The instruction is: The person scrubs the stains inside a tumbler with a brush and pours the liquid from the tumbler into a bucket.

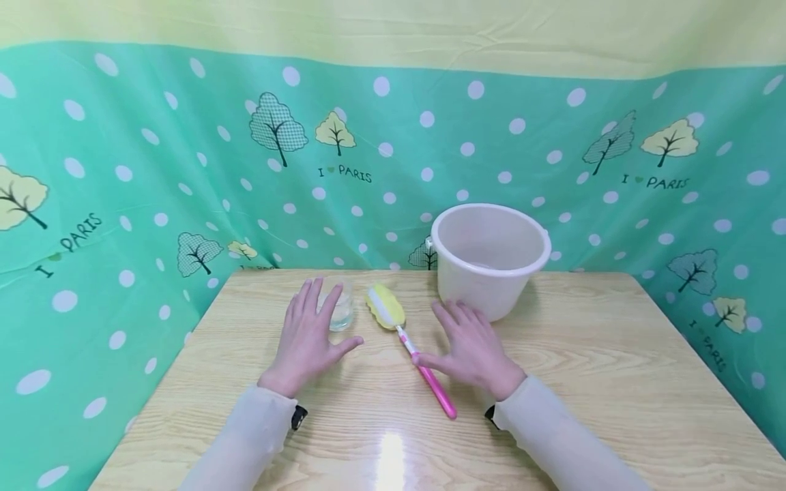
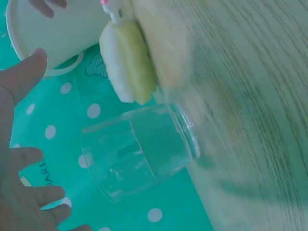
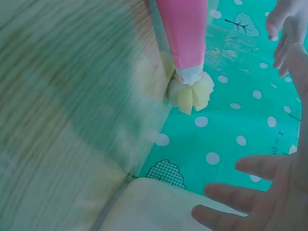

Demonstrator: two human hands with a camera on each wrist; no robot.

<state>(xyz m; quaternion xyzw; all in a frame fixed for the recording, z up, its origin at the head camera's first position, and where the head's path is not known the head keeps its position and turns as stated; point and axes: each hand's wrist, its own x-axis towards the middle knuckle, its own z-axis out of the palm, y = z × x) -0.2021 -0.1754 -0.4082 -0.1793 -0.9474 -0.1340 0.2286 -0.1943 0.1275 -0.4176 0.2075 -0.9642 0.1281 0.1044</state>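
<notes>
A clear glass (image 2: 139, 149) holding some clear liquid stands upright on the table, partly hidden in the head view by my left hand (image 1: 307, 334). That hand is spread just in front of it, gripping nothing. Right of the glass lies a sponge brush (image 1: 385, 308) with a yellow and white head and a pink handle (image 1: 437, 390) slanting toward me. My right hand (image 1: 473, 348) hovers with fingers extended and thumb over the handle, holding nothing. Behind its fingertips stands a white bucket (image 1: 491, 286); whether they touch it I cannot tell.
The light wood table (image 1: 589, 382) carries these things near its back edge. Green dotted cloth (image 1: 344, 225) with tree prints hangs behind and at both sides. Both wrists wear dark straps under pale sleeves (image 1: 252, 429).
</notes>
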